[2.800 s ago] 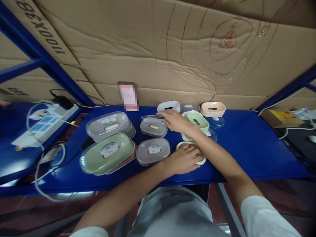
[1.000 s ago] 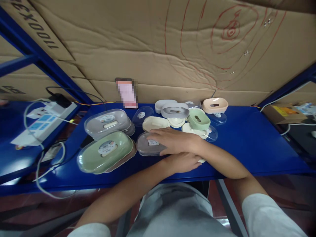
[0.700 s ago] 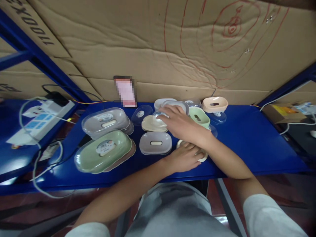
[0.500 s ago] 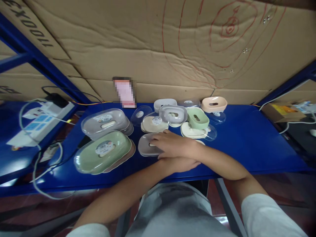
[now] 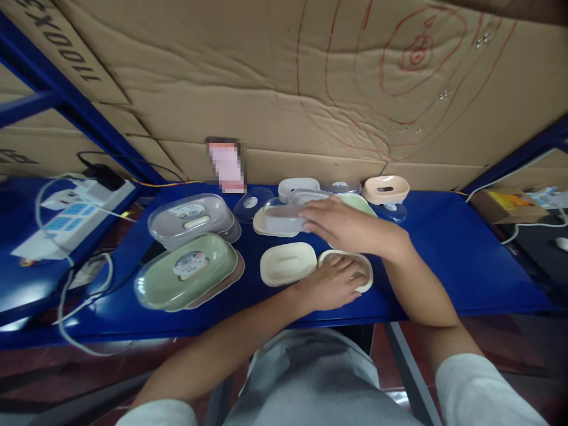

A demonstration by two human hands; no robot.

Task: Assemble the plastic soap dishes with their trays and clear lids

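Observation:
My right hand is closed on the near end of a grey soap dish tray, raised over the back group of dishes. Below it, a cream soap dish base lies on the table. My left hand is at a second cream soap dish, right of that base. Its fingers reach over the rim into the dish and its thumb lies along the front edge. Behind the right hand, a green soap dish is partly hidden.
Stacked large lidded dishes, one grey and one green, stand at left. A peach dish, a white dish and clear lids are further back. A phone-like screen leans on the cardboard wall.
My right hand has lifted the grey tray up and back, uncovering the cream base. My left hand, formerly under the right forearm, now shows at the right-hand cream dish.

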